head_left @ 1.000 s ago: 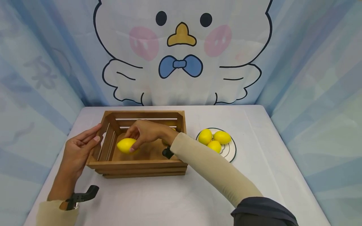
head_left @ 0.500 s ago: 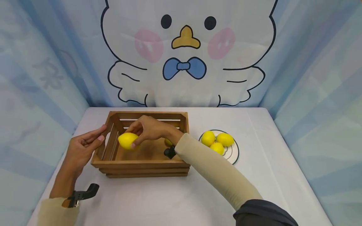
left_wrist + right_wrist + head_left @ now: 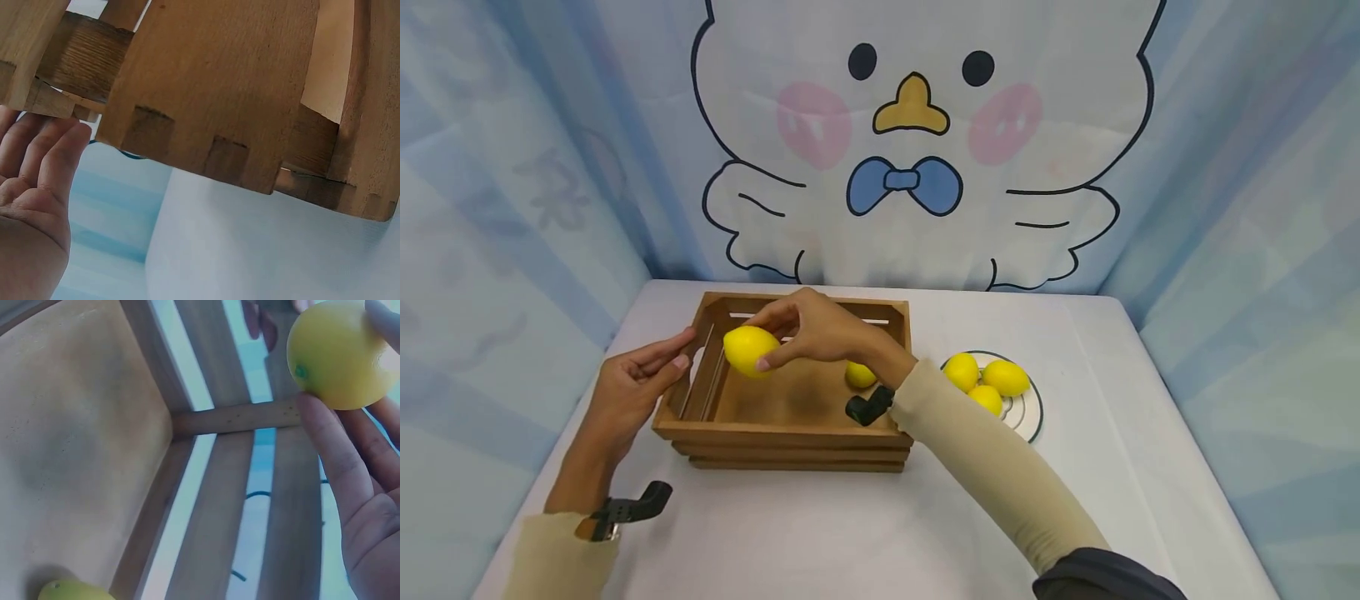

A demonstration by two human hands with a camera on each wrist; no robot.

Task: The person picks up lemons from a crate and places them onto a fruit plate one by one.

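A yellow lemon point(image 3: 749, 350) is pinched between the thumb and fingers of my right hand point(image 3: 827, 329), held above the left part of a slatted wooden crate point(image 3: 797, 433). In the right wrist view this lemon point(image 3: 340, 356) is raised off the crate's floor. Partly hidden by my right wrist, a second lemon point(image 3: 860, 375) lies inside the crate towards its right end. My left hand point(image 3: 628, 396) is at the crate's left end, fingers fairly straight and tips touching the wood. The left wrist view shows those fingers point(image 3: 44, 150) against the slats.
Right of the crate, a white plate point(image 3: 1026, 421) with a dark rim holds three lemons point(image 3: 1006, 378); the right forearm passes over its near-left side. A white cloth covers the table point(image 3: 820, 533). Pale blue printed curtains point(image 3: 910, 242) stand behind and on both sides.
My right hand has lifted the lemon from near the crate's floor up towards its back rim. The left hand stays at the crate's end. The head view has shifted slightly.
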